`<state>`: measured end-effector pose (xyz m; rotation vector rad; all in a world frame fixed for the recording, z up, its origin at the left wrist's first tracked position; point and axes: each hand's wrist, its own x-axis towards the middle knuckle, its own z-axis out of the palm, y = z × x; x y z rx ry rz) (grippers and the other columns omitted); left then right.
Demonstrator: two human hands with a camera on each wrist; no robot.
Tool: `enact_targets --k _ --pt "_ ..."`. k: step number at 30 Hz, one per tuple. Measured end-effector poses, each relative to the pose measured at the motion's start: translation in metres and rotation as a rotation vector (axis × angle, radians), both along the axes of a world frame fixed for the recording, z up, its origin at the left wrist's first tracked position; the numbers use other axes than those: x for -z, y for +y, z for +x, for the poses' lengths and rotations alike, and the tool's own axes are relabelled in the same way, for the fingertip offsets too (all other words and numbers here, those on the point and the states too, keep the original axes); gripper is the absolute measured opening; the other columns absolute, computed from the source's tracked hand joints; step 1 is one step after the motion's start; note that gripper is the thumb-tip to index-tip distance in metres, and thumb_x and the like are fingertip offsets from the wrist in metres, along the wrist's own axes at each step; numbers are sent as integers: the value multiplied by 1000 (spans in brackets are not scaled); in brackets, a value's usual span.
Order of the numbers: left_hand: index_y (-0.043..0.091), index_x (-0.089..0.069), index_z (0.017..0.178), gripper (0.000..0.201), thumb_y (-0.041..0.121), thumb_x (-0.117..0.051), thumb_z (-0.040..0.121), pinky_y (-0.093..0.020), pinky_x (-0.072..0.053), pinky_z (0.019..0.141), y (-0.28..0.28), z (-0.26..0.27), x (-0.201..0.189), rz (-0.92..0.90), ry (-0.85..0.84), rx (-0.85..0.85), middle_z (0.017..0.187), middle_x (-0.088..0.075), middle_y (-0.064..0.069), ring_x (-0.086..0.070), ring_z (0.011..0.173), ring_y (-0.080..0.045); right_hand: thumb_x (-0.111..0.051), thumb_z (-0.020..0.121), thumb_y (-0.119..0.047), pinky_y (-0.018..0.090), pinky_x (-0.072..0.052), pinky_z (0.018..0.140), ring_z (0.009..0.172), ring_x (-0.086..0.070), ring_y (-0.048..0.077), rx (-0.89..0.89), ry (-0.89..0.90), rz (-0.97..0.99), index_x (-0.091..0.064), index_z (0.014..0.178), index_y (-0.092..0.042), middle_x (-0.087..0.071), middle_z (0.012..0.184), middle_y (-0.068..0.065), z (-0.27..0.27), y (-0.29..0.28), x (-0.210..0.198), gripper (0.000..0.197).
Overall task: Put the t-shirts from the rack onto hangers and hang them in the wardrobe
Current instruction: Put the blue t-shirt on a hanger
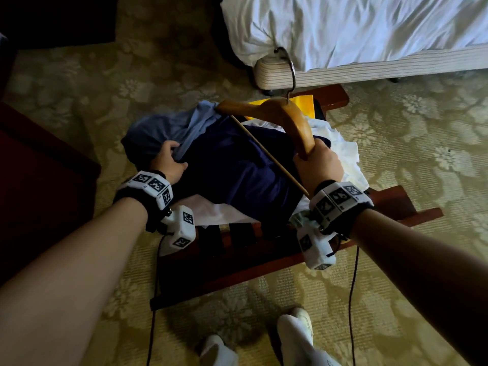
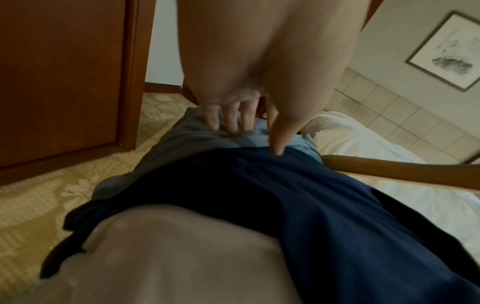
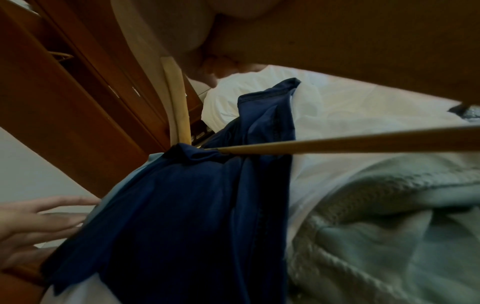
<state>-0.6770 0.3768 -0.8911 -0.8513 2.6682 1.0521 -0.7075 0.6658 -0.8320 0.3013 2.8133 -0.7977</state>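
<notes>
The right hand is wrapped around one arm of a wooden hanger, holding it over the pile with the far arm tucked at the edge of the light blue t-shirt, seemingly to feed it into that shirt. The left hand pinches a fold of the same shirt, probably to lift it clear of the navy t-shirt lying across it. Both shirts rest with white ones on the dark wooden rack, on the patterned carpet beside the bed; no shirt is on the hanger yet.
</notes>
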Motion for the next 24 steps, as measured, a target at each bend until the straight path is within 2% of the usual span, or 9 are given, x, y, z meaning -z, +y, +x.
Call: enact_targets --k 3,7,11,13,16,18,21,24 --pt "3 -43 129 47 5 -63 86 -36 -38 100 -4 2 3 -14 27 -70 126 -58 -17 -52 119 -31 -57 87 -28 37 -42 79 104 -58 37 19 7 -12 -53 114 -10 -63 110 16 0 2 1 33" --pt "0 -54 124 40 11 -65 87 -35 -41 98 -10 0 2 -76 -42 -29 122 -62 -19 -56 116 -31 -56 87 -27 36 -41 78 104 -57 37 23 22 -24 -53 114 -10 -63 110 16 2 4 1 33" --pt "-5 -62 113 28 13 -51 94 -39 -42 94 -10 -3 -1 -144 -70 24 120 -60 -25 -55 111 -40 -56 87 -29 37 -42 79 105 -57 37 25 22 -13 -53 114 -11 -63 110 16 3 2 2 32" --pt "-7 -62 107 28 11 -44 96 -42 -42 91 -11 -5 -6 -162 -76 27 117 -60 -28 -54 107 -42 -57 87 -28 36 -41 78 105 -57 37 32 13 -21 -54 114 -10 -63 110 17 0 4 1 32" --pt "-5 -59 112 29 11 -40 97 -45 -41 96 -20 -7 -28 -173 -54 -1 120 -57 -28 -51 112 -43 -58 87 -23 36 -42 78 103 -58 37 55 3 -78 -56 112 -8 -64 109 19 -6 7 -5 30" --pt "-3 -60 106 25 11 -41 97 -41 -42 92 -26 -12 -49 -111 1 -10 113 -59 -26 -54 108 -39 -59 86 -23 35 -41 75 100 -59 37 69 -4 -100 -57 110 -7 -64 106 19 -9 9 -14 28" --pt "8 -55 86 16 8 -43 96 -28 -35 76 -26 -18 -92 113 106 -43 92 -54 -16 -51 89 -24 -57 88 -26 32 -37 69 95 -60 37 77 -10 -131 -57 101 -7 -64 96 18 -11 7 -38 23" --pt "16 -55 73 27 6 -44 96 -28 -37 69 -20 -25 -152 365 228 -93 82 -55 -12 -51 77 -20 -60 84 -22 32 -37 69 96 -59 38 67 13 -141 -58 100 -7 -65 100 20 -18 1 -82 23"
